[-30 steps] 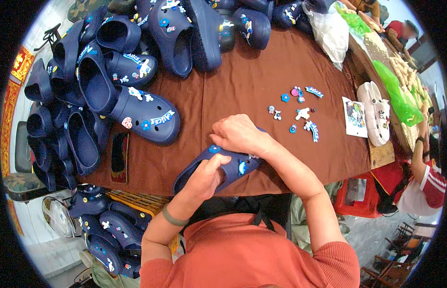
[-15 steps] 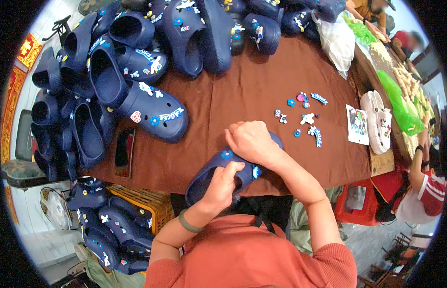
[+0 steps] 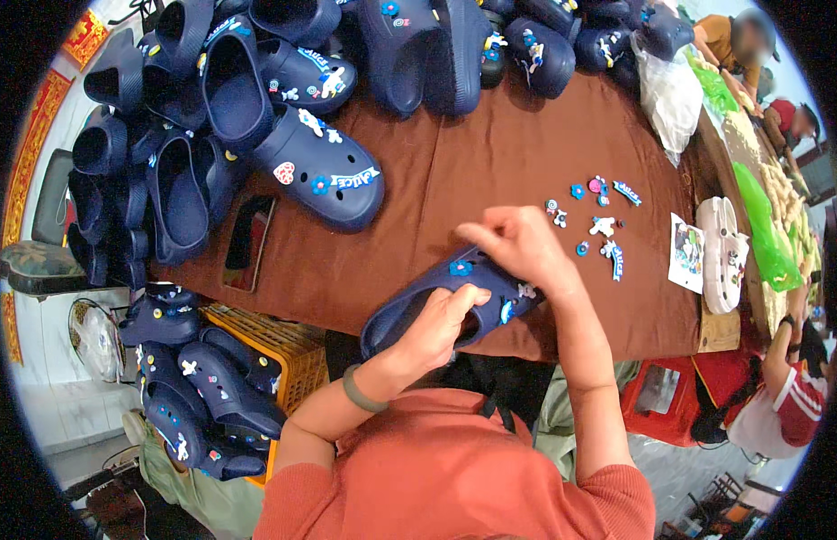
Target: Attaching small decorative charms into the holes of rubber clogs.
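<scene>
white lettering on blue banner charms [image 3: 351, 179], on navy clogs [image 3: 324, 160] and brown cloth [image 3: 499, 148]

The navy clog [image 3: 432, 279] at the dial's centre bears a blue flower charm [image 3: 461, 268]; the tablecloth [image 3: 499, 162] is brown. Toward ten o'clock the piled clogs [image 3: 234, 108] are navy, one with a red-and-white heart [image 3: 284, 173]. Loose charms [image 3: 602, 226] at three mix blue, white and pink. The crate [image 3: 297, 360] at eight is orange-yellow, the shirt [image 3: 454, 463] at six coral, the tub [image 3: 634, 405] at four red
</scene>
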